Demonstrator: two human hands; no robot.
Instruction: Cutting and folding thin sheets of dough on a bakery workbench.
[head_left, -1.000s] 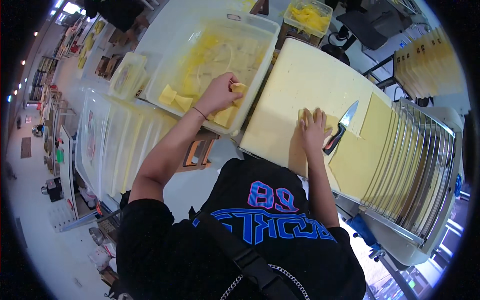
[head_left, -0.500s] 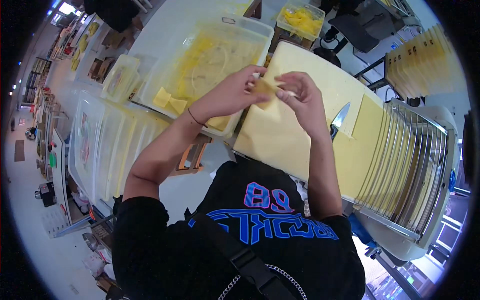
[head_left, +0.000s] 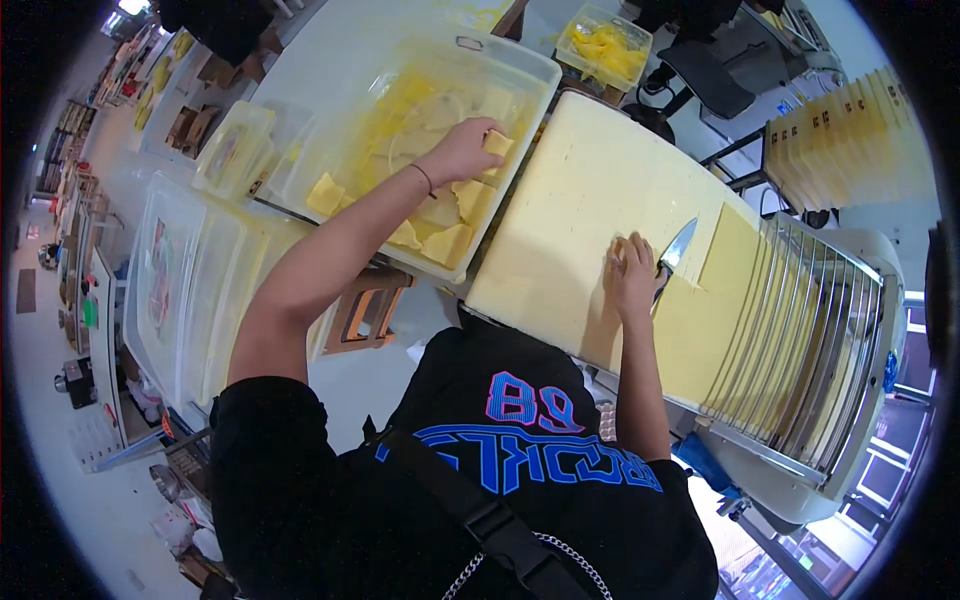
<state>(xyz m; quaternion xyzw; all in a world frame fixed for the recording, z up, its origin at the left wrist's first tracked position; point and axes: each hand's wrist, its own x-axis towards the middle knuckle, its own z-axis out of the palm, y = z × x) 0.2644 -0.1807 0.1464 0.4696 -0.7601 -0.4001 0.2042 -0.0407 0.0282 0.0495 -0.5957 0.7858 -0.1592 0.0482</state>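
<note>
My left hand (head_left: 465, 152) grips a small yellow dough piece (head_left: 498, 143) at the right inner side of a translucent tub (head_left: 470, 45), where more pieces (head_left: 322, 195) lie on the yellow-dusted bottom. On the cream board (head_left: 550, 200) my right hand (head_left: 630, 265) rests with fingers loosely curled and apart; what is under the fingertips is unclear. Just right of it lies a knife (head_left: 680, 243) with a dark handle, partly hidden, beside a pale yellow dough sheet (head_left: 730, 245).
A wire-racked machine (head_left: 860, 330) adjoins the board's right side. Stacked lidded tubs (head_left: 180, 290) stand left, a small box of yellow scraps (head_left: 605, 45) at the back, yellow trays (head_left: 830, 140) upper right. A person in black (head_left: 210, 25) is at upper left.
Both hands met over the board holding a piece half a second ago; now my left hand is back in the tub, and my right hand is down beside the knife.
</note>
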